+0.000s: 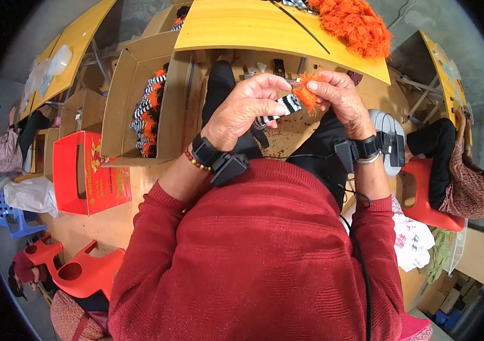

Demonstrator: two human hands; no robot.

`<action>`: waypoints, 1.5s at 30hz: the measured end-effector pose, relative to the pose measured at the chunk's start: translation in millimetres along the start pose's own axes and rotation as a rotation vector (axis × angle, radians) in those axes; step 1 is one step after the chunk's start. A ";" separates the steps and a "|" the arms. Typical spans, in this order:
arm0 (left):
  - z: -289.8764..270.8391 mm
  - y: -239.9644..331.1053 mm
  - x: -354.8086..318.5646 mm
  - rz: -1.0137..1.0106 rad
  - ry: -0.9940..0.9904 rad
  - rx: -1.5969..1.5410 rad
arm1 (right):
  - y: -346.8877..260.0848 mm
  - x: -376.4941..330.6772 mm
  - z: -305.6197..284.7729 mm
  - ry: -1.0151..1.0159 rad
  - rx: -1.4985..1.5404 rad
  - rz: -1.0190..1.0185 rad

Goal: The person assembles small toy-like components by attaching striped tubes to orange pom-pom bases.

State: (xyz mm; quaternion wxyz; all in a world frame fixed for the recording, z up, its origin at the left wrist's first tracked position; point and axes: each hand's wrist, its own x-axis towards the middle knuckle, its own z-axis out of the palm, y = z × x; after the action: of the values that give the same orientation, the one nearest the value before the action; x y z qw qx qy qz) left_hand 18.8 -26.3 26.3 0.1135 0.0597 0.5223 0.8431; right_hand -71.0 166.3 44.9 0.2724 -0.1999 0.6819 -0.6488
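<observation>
My left hand (pixel 243 107) is closed on a small black-and-white striped knitted piece (pixel 291 103), pinched between thumb and fingers. Part of the striped piece hangs below the fingers. Against its right end sits a fuzzy orange tuft (pixel 308 96), which my right hand (pixel 339 95) pinches between thumb and forefinger. Both hands are close together over my lap, just in front of the table's near edge. Whether the tuft is joined to the striped piece cannot be made out.
A yellow table (pixel 236 31) stands ahead, bearing a heap of orange fuzzy pieces (pixel 355 25) and a thin dark rod (pixel 303 27). To my left, a cardboard box (pixel 118 96) holds striped and orange pieces, near a red box (pixel 111 190). People sit on both sides.
</observation>
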 end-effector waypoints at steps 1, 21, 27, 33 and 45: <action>0.0 -1.9 -1.8 -0.001 0.006 0.002 | -1.9 -1.5 1.1 -0.005 0.004 0.000; -1.4 -29.5 9.1 -0.199 -0.093 -0.160 | 3.1 3.0 35.1 -0.002 -0.747 -0.221; -4.0 -22.8 -0.5 -0.111 -0.133 -0.276 | 13.9 -8.4 17.1 -0.022 0.075 0.119; -5.9 -22.8 -4.3 -0.124 -0.016 -0.223 | 34.6 -22.8 29.5 -0.120 0.281 0.067; -11.7 -28.0 -4.7 -0.153 -0.072 -0.189 | 36.9 -26.7 35.7 -0.177 0.363 0.080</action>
State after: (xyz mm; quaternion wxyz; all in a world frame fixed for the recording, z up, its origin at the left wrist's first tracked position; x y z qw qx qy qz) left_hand 24.4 -25.6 -3.9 0.2015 0.0390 0.4391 0.8747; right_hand -24.9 158.2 10.9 0.3883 -0.1766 0.5346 -0.7295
